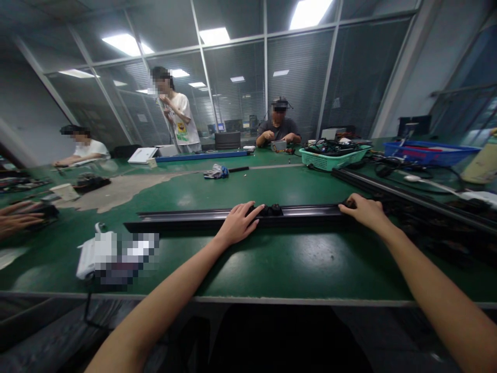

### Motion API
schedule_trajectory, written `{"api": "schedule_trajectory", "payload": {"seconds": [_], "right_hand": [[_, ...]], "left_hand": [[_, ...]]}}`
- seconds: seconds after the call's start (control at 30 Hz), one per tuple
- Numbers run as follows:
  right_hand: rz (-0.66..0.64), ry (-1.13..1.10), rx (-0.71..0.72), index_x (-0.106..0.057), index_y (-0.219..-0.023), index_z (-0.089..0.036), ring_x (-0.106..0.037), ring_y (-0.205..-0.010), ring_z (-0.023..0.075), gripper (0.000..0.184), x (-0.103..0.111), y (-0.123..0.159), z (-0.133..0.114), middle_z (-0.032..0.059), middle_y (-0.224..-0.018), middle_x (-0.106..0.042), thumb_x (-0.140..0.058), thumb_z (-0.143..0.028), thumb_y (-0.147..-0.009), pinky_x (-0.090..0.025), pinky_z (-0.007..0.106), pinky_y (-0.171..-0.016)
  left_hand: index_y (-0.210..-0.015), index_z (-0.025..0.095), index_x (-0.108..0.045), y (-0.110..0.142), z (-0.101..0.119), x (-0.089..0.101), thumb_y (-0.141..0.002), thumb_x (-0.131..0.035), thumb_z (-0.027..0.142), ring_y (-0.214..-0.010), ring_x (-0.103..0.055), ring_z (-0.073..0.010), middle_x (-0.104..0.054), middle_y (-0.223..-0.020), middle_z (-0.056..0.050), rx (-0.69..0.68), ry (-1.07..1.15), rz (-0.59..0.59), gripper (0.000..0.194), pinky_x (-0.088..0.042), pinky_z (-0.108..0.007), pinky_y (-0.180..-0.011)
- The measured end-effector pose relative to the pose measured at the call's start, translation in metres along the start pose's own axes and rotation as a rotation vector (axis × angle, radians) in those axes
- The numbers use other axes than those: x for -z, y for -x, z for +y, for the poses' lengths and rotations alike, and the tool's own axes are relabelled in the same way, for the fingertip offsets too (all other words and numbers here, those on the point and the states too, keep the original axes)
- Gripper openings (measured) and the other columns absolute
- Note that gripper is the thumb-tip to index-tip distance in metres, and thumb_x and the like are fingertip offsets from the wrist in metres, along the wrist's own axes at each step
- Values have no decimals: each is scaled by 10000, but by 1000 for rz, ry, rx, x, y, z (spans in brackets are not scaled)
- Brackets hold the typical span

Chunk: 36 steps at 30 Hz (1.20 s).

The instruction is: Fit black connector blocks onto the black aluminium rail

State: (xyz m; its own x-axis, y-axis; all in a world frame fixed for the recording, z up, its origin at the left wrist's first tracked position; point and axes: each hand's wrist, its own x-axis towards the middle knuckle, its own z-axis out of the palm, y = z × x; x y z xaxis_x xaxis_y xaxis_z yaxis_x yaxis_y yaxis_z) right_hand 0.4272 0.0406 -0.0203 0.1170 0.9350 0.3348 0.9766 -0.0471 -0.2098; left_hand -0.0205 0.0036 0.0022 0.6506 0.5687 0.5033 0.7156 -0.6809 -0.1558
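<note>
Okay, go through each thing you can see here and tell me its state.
Long dark rail, lying lengthwise on the table.
Left hand, fingers spread on the rail.
Right hand, fingers curled at the rail's right end.
Green basket, heaped with cables.
Blue basket, holding items, contents unclear.
Grey-blue cloth, crumpled.
Ceiling light, on.

Your left hand [239,224] lies on a long black rail [190,220] spanning the green table [295,269]; your right hand [363,211] grips its right end. Small black parts [274,209] sit on it between your hands. Beyond your right hand is a mint-green basket [330,158] of cables; beyond your left, a crumpled cloth [216,172].
</note>
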Motion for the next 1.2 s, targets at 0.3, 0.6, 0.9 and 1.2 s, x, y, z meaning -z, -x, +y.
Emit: {"api": "schedule_trajectory", "payload": {"seconds": [0.3,0.6,0.9,1.2], "right_hand": [[-26,18,-45,-587,-950,-212,-640,-860,329,470,0,-3,8,120,-863,-700,-457,-638,-802,-383,439,-804],[-35,19,-57,-595,-955,-212,-640,-890,333,464,0,-3,12,121,-887,-705,-453,-630,-810,-385,441,-819],[-57,40,-85,-597,-984,-217,-631,-901,339,480,3,-2,11,125,-915,-704,-443,-634,-803,-381,452,-820],[-135,31,-121,-581,-1025,-233,-615,-989,355,516,9,-3,12,119,-1019,-697,-434,-675,-805,-363,462,-849]], "left_hand": [[-1507,251,-365,0,1,2,-1010,-366,372,-1276,-472,-262,-463,-1419,-125,-8,-18,-13,512,-372,-456,-1103],[-1510,256,-358,1,0,0,-1008,-369,366,-1275,-473,-260,-456,-1424,-121,-7,-17,-9,513,-375,-452,-1100],[-1501,251,-378,0,-1,-1,-1009,-371,376,-1268,-478,-263,-465,-1416,-122,-4,-22,-7,507,-378,-447,-1097],[-1503,250,-374,0,0,0,-1009,-373,379,-1279,-468,-266,-465,-1419,-122,-4,-12,-11,511,-374,-451,-1100]]}}
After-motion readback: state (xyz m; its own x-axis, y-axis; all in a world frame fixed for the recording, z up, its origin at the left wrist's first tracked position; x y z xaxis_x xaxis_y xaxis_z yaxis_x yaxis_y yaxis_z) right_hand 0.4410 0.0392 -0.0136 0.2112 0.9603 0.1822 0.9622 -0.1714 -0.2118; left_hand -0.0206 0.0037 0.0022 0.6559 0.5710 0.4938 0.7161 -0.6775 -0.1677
